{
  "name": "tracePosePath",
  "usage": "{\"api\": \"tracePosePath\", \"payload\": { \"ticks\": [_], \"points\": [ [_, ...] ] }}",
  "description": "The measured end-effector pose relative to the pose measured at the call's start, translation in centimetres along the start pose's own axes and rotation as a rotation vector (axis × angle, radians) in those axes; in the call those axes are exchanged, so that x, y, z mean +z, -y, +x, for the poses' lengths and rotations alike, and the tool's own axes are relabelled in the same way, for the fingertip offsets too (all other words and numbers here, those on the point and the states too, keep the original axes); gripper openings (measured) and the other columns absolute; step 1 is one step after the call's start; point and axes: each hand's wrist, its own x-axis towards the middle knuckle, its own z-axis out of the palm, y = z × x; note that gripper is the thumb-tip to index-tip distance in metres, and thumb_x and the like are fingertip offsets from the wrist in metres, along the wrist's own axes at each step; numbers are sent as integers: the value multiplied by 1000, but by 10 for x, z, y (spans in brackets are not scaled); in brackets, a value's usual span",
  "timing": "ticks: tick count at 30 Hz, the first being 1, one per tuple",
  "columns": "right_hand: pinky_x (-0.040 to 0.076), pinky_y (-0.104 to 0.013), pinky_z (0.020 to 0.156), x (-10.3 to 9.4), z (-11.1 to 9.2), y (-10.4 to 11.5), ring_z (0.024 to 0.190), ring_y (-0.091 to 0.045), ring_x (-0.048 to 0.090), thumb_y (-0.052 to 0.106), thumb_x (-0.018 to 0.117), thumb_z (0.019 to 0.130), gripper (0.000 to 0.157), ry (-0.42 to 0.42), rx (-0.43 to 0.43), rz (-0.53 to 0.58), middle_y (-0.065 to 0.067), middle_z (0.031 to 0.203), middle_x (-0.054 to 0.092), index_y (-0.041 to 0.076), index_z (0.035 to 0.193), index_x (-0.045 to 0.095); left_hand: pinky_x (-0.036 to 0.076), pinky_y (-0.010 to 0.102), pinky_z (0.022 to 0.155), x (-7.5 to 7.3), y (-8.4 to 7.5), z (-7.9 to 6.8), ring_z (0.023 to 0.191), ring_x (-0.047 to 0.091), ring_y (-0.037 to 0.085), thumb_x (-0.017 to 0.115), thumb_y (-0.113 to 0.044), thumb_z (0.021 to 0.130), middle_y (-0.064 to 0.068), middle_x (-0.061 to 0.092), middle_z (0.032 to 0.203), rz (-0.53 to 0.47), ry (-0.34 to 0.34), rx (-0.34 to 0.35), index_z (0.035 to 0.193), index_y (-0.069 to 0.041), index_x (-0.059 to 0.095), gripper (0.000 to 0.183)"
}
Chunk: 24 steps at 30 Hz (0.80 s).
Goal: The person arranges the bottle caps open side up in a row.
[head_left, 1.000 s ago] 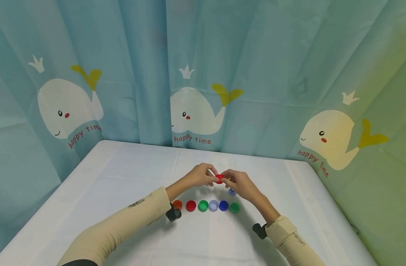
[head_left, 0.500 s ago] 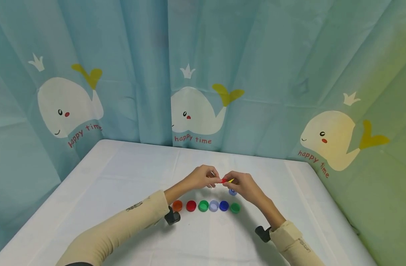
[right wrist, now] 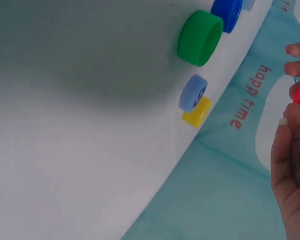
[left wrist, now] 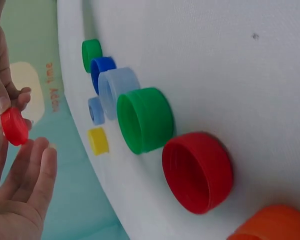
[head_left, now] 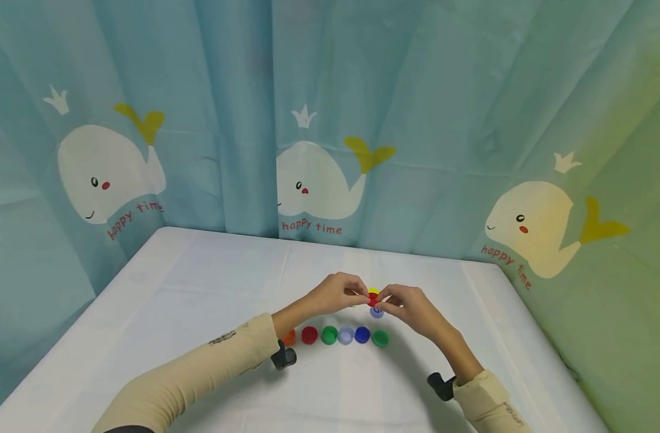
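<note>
Both hands meet over the far middle of the table around a small red bottle cap (head_left: pixel 372 299). In the head view my left hand (head_left: pixel 338 293) pinches its left edge between thumb and fingers. My right hand (head_left: pixel 413 305) pinches the same cap from the right. Seen from the left wrist, the red cap (left wrist: pixel 15 127) is tilted up off the table, between the fingertips. A yellow cap (left wrist: pixel 98 141) lies on the table beyond, and a small light-blue cap (right wrist: pixel 193 93) with a dark mark stands beside it.
Nearer to me runs a row of larger caps: orange (head_left: pixel 289 337), red (head_left: pixel 309 335), green (head_left: pixel 329 335), pale clear-blue (head_left: pixel 345 335), dark blue (head_left: pixel 362 334) and green (head_left: pixel 381 338). A whale-print curtain (head_left: pixel 438 120) hangs behind the white table (head_left: pixel 222 276).
Both hands have shifted slightly right and nearer with the red cap, turning it between their fingers. The row of larger caps stays put.
</note>
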Motion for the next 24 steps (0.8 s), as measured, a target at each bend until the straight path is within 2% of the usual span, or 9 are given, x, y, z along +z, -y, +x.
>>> {"api": "tracePosePath", "payload": {
  "ticks": [5,11,14,18,22,24],
  "points": [
    [52,-25,70,-3,-8,-4,78,-10,64,13,68,87,8,-20,27,-39,6,92,66,14,95,68,49,23,81,6,-4,0,92,65,16,66,-14,89,1,69,96,54,41,55,95,-6,70,11],
    [52,-25,69,-4,-18,-14,77,-9,62,13,71,85,8,-38,42,-71,5,90,66,12,92,68,48,24,82,17,-7,6,95,62,12,58,-6,91,-2,69,99,146,100,32,100,-7,72,17],
    [52,-26,68,-4,-23,-20,79,-10,61,13,71,84,7,-45,40,-100,6,89,67,13,91,69,47,23,77,23,-7,11,85,60,9,52,0,89,-2,68,103,193,143,13,104,-9,72,26],
    [51,-25,66,-5,-30,-26,78,-9,61,12,72,84,5,-49,36,-115,8,87,67,14,88,70,45,19,72,31,-8,16,74,53,7,52,1,88,-2,66,110,284,221,20,110,-10,70,30],
    [51,-25,64,-5,-36,-32,76,-8,61,10,72,82,5,-24,24,-129,7,85,68,14,86,71,45,22,85,39,-11,20,94,59,10,53,-2,89,-2,64,116,355,295,29,116,-10,67,31],
    [50,-25,64,-5,-39,-34,75,-7,60,8,73,82,6,-2,19,-151,6,84,68,13,84,71,43,25,91,42,-12,21,106,57,11,54,-2,89,-3,63,118,369,333,20,117,-11,65,32]
  ]
}}
